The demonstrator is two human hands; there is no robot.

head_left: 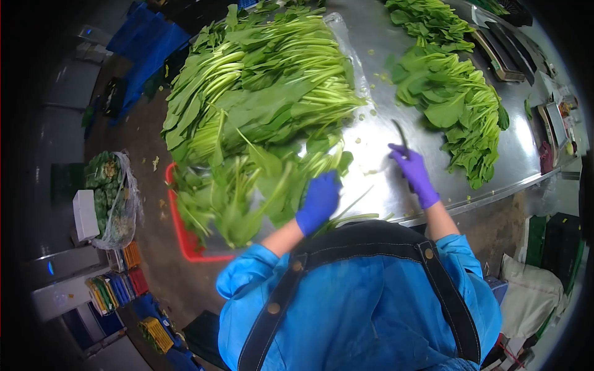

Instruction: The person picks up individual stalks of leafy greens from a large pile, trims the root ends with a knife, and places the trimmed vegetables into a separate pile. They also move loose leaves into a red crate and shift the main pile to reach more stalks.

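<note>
Left hand (318, 201), blue glove, is closed around the stems of a greens bunch (247, 198) at the near edge of the steel table (377, 185). Right hand (413, 175), purple glove, is fisted on a knife (400, 132) over the table's middle, blade pointing away. Red crate (179, 229) sits under the table's left edge. Big greens pile (266, 80) lies far left on the table, a smaller heap (458, 99) far right.

Two gloved hands (318, 201) (413, 174), two heaps of greens (260, 105) (455, 99), one knife (400, 132)
</note>
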